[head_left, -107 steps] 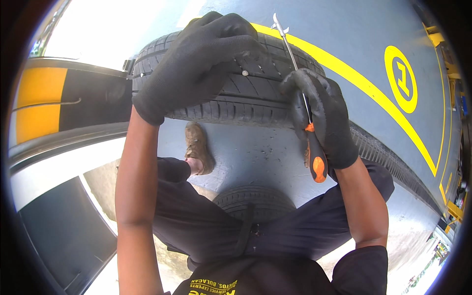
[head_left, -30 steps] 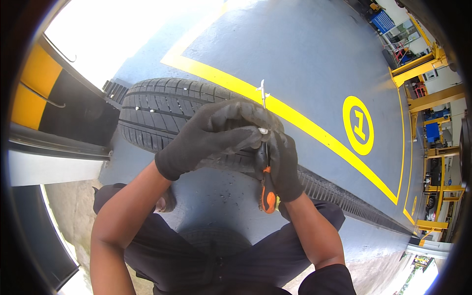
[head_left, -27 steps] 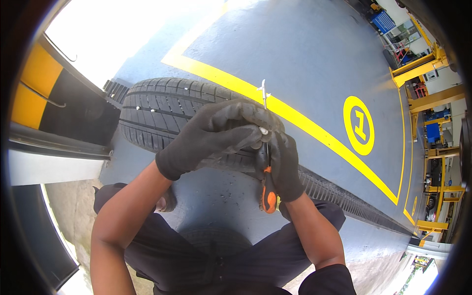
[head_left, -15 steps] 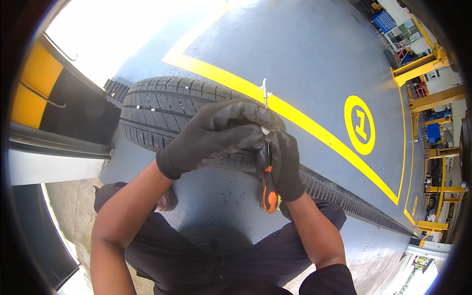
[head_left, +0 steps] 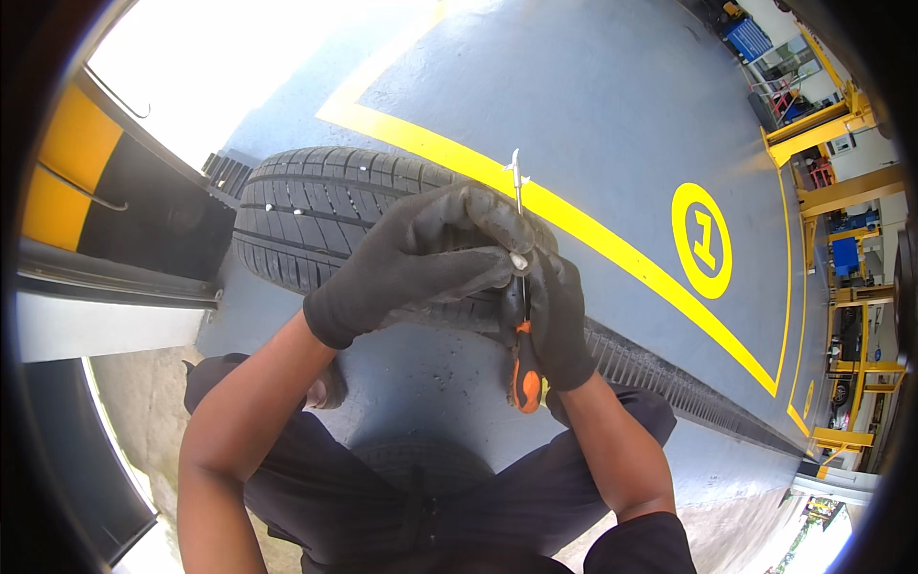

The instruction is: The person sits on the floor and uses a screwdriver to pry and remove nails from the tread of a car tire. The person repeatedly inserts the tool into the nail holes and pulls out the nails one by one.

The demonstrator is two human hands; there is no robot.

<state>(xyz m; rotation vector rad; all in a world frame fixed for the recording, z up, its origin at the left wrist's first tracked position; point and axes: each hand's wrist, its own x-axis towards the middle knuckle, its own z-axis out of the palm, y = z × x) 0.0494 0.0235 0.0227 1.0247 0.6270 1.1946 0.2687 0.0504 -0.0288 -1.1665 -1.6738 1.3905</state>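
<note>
Both my hands wear dark gloves and meet over a tyre (head_left: 306, 225) standing on its tread. My left hand (head_left: 430, 251) is closed, thumb and fingertips pinching a small white piece (head_left: 518, 260) that looks like chalk. In my closed right hand (head_left: 557, 320) is a screwdriver (head_left: 527, 381), its orange-and-black handle hanging below the palm and its thin shaft upright. Above the fingers sticks up a slim silver tool with short cross arms (head_left: 517, 180), like a depth gauge; its lower part and which hand grips it are hidden. White marks (head_left: 297, 212) dot the tread.
A dark floor grating (head_left: 688, 407) runs off to the right behind the tyre. Yellow lines and a yellow ring (head_left: 702, 241) are painted on the grey-blue floor. At left stands a yellow-and-black post (head_left: 81, 163). Yellow lift parts (head_left: 822, 129) and blue cabinets line the far right.
My hands have barely moved. The white piece and the fingertips around it have shifted slightly, and the silver tool has risen a touch.
</note>
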